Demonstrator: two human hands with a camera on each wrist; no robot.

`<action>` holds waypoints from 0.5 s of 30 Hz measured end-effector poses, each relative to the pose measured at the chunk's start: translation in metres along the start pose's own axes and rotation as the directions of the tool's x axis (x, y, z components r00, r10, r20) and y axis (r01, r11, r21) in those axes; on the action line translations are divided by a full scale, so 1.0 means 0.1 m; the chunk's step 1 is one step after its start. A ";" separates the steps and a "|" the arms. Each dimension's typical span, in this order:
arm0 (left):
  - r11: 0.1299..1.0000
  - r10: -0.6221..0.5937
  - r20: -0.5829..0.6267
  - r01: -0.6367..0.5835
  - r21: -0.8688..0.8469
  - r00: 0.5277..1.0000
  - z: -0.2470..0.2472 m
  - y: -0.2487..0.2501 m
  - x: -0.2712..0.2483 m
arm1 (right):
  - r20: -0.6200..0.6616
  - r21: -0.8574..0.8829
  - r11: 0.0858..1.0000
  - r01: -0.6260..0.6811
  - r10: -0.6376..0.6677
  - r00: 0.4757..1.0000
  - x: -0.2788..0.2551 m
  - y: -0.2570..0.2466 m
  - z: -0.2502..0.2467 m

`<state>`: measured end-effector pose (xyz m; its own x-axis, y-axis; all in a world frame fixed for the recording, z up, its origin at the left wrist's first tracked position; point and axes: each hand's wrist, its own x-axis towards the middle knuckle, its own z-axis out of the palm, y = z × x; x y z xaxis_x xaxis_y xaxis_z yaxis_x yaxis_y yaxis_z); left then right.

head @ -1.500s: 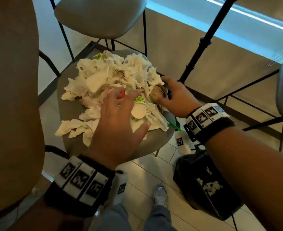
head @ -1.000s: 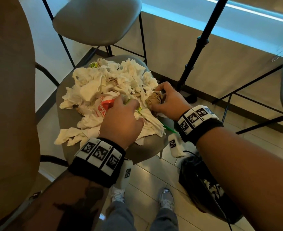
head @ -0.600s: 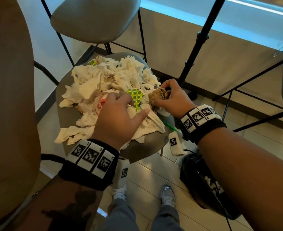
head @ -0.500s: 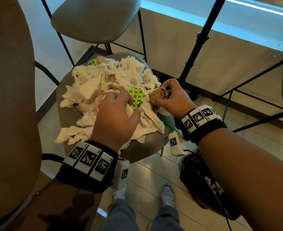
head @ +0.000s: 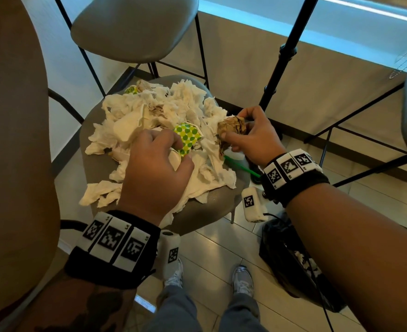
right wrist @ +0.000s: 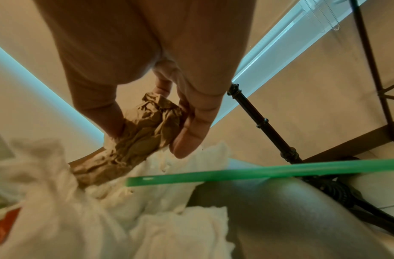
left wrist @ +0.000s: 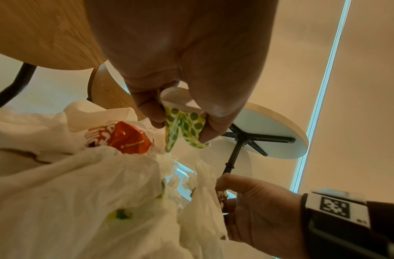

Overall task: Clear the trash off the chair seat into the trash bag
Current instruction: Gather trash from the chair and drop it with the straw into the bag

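Green-dotted paper wrapper [head: 188,138] now pinched between thumb and fingertips of the left hand [head: 155,174], lifted a little clear of the white tissue heap [head: 164,111] on the chair seat [head: 207,204]. Crumpled brown paper ball [head: 232,127] gripped as before by the curled right hand [head: 252,136]. Green straw [head: 242,166] poking out below it. Black trash bag [head: 291,257] on the floor, right of the seat.

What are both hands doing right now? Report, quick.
Left hand: pinching the green-dotted paper cup.
Right hand: gripping the crumpled brown paper.
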<state>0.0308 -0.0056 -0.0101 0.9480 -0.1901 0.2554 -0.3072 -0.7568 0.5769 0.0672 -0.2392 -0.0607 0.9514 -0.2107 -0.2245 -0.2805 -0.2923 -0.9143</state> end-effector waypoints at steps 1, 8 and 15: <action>1.000 0.006 -0.007 -0.007 -0.012 1.000 -0.01 0.00 -0.01 | 0.006 0.039 0.999 -0.003 0.002 1.000 -0.01 -0.02 0.00; 1.000 0.008 -0.025 -0.008 -0.015 1.000 -0.07 0.01 -0.03 | 0.059 0.211 0.977 -0.034 0.022 0.998 -0.07 -0.12 0.02; 1.000 0.004 -0.027 -0.004 -0.016 1.000 -0.07 -0.04 -0.08 | 0.066 0.163 0.986 -0.031 0.020 0.998 -0.14 -0.07 0.01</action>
<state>0.0235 0.0031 -0.0089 0.9442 -0.1760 0.2784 -0.3124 -0.7462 0.5879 0.0559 -0.2332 -0.0510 0.9518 -0.1549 -0.2648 -0.2853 -0.1299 -0.9496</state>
